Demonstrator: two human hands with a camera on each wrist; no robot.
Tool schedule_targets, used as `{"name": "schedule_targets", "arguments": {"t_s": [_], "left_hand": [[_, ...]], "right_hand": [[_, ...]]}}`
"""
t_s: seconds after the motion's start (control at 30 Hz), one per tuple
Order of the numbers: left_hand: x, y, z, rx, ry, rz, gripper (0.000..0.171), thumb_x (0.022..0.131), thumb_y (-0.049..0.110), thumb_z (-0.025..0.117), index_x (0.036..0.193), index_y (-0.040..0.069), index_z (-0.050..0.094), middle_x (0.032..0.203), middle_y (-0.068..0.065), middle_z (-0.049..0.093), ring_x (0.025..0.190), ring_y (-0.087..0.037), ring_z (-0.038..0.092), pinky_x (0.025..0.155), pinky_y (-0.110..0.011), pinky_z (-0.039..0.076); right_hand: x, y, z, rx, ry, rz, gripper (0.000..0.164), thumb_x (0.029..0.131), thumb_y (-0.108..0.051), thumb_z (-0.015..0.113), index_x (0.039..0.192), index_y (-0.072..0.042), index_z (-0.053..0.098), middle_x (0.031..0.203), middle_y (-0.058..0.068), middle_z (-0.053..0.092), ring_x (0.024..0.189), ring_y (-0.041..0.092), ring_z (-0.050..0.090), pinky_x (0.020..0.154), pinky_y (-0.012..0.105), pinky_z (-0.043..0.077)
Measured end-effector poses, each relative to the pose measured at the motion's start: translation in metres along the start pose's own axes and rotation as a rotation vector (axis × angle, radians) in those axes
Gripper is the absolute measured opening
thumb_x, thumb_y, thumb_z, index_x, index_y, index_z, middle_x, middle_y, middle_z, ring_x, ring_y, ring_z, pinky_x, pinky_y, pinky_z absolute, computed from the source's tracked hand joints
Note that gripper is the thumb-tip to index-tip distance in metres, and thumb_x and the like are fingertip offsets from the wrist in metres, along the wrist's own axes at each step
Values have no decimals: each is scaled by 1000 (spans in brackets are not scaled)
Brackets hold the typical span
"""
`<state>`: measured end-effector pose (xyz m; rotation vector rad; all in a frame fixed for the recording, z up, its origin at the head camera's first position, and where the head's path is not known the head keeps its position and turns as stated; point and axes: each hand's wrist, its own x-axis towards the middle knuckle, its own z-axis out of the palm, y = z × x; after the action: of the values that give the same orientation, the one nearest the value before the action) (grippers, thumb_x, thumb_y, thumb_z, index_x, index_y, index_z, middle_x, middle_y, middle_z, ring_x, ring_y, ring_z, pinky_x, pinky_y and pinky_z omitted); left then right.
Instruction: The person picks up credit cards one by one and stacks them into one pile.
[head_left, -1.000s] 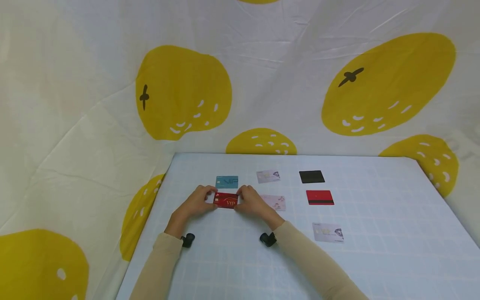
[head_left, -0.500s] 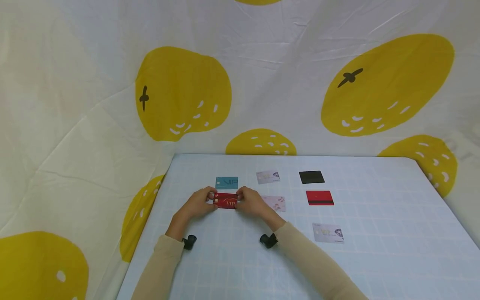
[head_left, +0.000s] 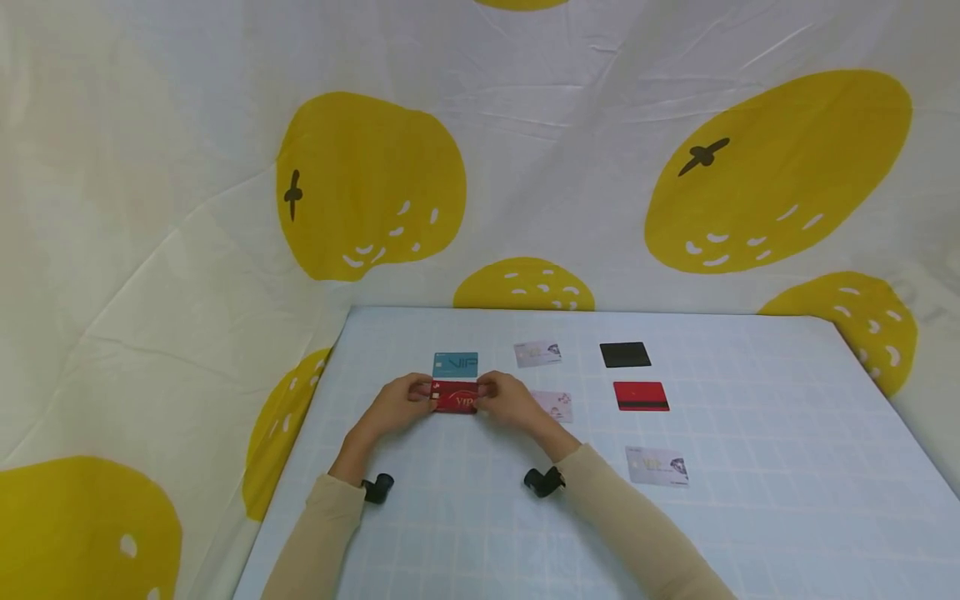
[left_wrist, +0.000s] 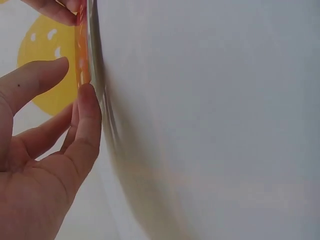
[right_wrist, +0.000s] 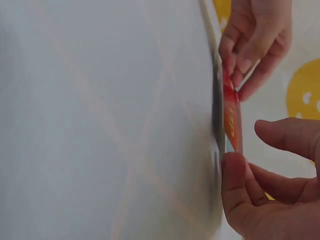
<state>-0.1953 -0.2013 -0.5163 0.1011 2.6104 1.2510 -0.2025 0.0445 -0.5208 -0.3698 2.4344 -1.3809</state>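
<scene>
A red card [head_left: 454,397] marked VIP lies between both hands in the head view, just below a teal VIP card [head_left: 455,364]. My left hand [head_left: 397,407] holds its left edge with curled fingers. At the opposite edge, my right hand [head_left: 513,404] grips the card in the same way. The left wrist view shows the card edge-on, a thin orange-red strip [left_wrist: 82,55] at the fingertips. In the right wrist view its printed face [right_wrist: 231,117] shows at a slant, between the two hands. A pinkish white card [head_left: 557,407] is partly hidden behind the right hand.
Right of the teal card lies a pale card [head_left: 537,353], then a black card [head_left: 626,354]. A red card with a dark stripe [head_left: 641,396] sits below the black one, and a silvery VIP card [head_left: 657,466] nearer the front. A pale checked cloth [head_left: 757,533] covers the table.
Both hands have shifted the red VIP card slightly away from me, narrowing the gap to the teal card. The other cards stay where they were.
</scene>
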Motion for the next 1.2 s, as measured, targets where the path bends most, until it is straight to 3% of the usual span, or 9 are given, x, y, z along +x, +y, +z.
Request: {"name": "schedule_targets", "arguments": {"t_s": [0.3, 0.67, 1.2], "left_hand": [[3, 19, 12, -116, -35, 99, 48, 90, 15, 75, 134, 2, 60, 120, -12, 66, 108, -27, 65, 89, -41, 54], [12, 38, 38, -201, -81, 165, 49, 90, 12, 75, 135, 2, 59, 119, -11, 65, 108, -27, 65, 89, -41, 54], [22, 66, 76, -159, -215, 211, 46, 93, 16, 71, 136, 5, 58, 119, -7, 66, 110, -26, 63, 90, -39, 54]], "right_hand": [[-15, 5, -27, 56, 51, 37, 38, 95, -17, 68, 130, -4, 60, 114, 8, 66, 104, 25, 62, 85, 37, 56], [-35, 18, -56, 53, 110, 109, 38, 96, -21, 68, 131, -8, 61, 112, 6, 66, 103, 24, 63, 82, 36, 56], [-65, 47, -84, 32, 196, 137, 42, 95, -24, 70, 132, -7, 61, 113, 7, 65, 104, 26, 62, 81, 37, 56]]}}
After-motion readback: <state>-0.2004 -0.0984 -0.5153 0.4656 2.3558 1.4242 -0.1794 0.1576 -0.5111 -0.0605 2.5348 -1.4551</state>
